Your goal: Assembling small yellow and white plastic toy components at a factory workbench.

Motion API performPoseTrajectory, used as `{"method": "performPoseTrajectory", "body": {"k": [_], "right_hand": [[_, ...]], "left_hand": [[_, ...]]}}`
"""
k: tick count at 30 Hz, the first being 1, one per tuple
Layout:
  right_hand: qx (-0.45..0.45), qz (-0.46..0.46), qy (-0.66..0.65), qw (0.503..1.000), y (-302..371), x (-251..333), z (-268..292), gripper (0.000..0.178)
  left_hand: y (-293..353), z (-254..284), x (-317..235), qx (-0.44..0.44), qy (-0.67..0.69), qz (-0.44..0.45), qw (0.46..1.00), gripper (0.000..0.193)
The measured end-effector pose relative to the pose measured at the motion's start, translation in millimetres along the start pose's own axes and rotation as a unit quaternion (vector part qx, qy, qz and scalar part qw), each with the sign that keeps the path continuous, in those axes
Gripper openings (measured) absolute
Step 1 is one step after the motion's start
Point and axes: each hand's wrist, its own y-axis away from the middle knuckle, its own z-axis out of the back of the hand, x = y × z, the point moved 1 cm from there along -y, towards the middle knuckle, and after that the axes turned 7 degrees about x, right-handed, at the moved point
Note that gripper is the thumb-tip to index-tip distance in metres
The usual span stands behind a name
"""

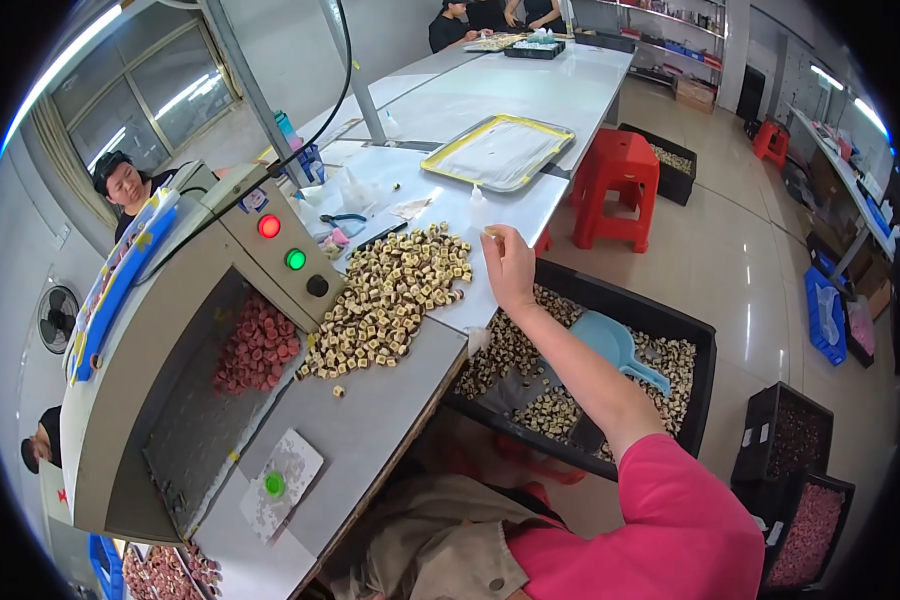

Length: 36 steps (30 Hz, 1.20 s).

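My right hand (511, 266) reaches out past the table's edge, its fingers closed in a pinch. What they hold, if anything, is too small to make out. Just beyond the fingertips stands a small translucent white bottle (478, 208). To the left of the hand, a heap of small cream-and-dark pieces (400, 285) covers the table corner. Under my forearm sits a black crate (698, 360) of similar pieces with a light blue scoop (606, 338) lying in it. My left hand is out of sight.
A beige machine (120, 400) with red and green lights stands at left, dark red pieces (258, 345) in its opening. A white plate (283, 480) holds a green dot. Beyond are a yellow-rimmed tray (498, 152), pliers (343, 218), a red stool (618, 185) and a person (125, 185).
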Motion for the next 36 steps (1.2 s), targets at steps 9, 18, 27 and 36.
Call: {"method": "performPoseTrajectory", "body": {"k": [9, 18, 27, 36], "right_hand": [[0.019, 0.013, 0.017, 1.000, 2.6, 1.5, 1.1, 0.023], [0.045, -0.010, 0.029, 0.999, 7.0, -2.6, -13.3, 0.021], [0.072, -0.068, 0.035, 0.994, 13.1, -2.5, -11.4, 0.033], [0.242, 0.013, -0.097, 0.965, 53.4, 111.2, -13.8, 0.021]], "left_hand": [[-31.9, -26.1, 1.4, 0.041, 0.025, 0.057, 0.997, 0.025], [-92.2, 28.4, 12.4, 0.131, 0.354, 0.177, 0.909, 0.020], [-163.6, 141.2, 56.6, -0.180, 0.408, -0.088, 0.891, 0.053], [-181.1, 163.8, 31.7, -0.195, 0.406, -0.135, 0.883, 0.060]]}}
